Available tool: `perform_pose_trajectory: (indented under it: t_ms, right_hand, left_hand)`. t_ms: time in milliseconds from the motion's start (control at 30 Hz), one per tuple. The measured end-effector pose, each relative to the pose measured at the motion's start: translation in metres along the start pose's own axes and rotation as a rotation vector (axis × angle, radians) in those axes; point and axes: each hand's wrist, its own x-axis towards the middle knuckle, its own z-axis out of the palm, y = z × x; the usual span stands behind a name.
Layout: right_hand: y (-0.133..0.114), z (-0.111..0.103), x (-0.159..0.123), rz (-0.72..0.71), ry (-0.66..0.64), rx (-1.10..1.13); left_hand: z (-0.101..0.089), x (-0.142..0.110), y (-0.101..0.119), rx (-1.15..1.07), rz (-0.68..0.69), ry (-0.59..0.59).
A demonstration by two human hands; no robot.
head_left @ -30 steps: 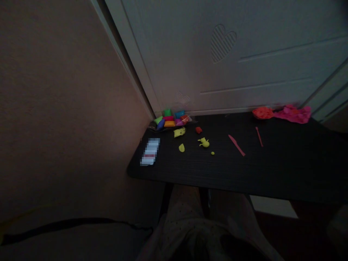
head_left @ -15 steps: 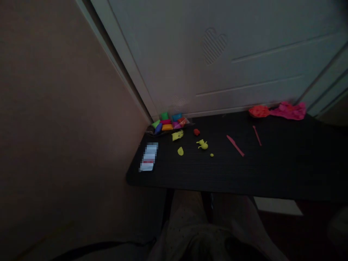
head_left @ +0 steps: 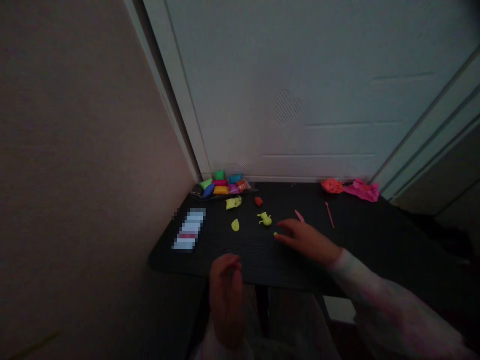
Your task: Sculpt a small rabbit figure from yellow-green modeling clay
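Observation:
My right hand point(head_left: 307, 241) reaches over the table from the right, thumb and fingers apart. Its thumb tip is at a tiny yellow clay ball point(head_left: 275, 234); whether they touch I cannot tell. Just beyond lies a small yellow clay figure point(head_left: 266, 219) with a round body and thin limbs. A pink modelling knife point(head_left: 299, 216) is partly hidden behind this hand. At the table's front edge my left hand point(head_left: 226, 285) is raised, fingers loosely curved, with nothing visible in it. A flat yellow clay piece point(head_left: 235, 225) and a red clay lump point(head_left: 259, 201) lie farther back.
On the black table point(head_left: 225, 260) are a blurred-out phone-like screen point(head_left: 190, 230), a yellow packet point(head_left: 233, 203), a clear bag of coloured clay packs point(head_left: 221, 190), a thin pink stick tool point(head_left: 330, 215) and crumpled orange-pink material point(head_left: 362, 190). A white door point(head_left: 240, 100) stands behind.
Both my hands have come into view, the right one out to the yellow ball, the left one to the front edge. The camera view has shifted; the clay pieces look unmoved on the table.

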Motion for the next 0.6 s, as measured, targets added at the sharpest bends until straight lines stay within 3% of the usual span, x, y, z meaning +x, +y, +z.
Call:
perform_pose_trajectory:
  t_ms: [133,267,433,600]
  right_hand:
    - [0.019,0.034,0.013,-0.016,-0.026,-0.05]
    - [0.021,0.036,0.012,-0.047,0.013,0.041]
    - [0.018,0.035,0.013,-0.09,0.111,0.194]
    - [0.013,0.046,0.015,-0.125,0.159,0.255]
  left_hand:
    - [0.021,0.044,0.007,-0.051,-0.002,-0.179]
    - [0.038,0.076,0.005,-0.175,-0.185,-0.295]
    - [0.055,0.085,-0.013,-0.278,-0.329,-0.461]
    - [0.063,0.082,-0.022,-0.441,-0.48,-0.485]
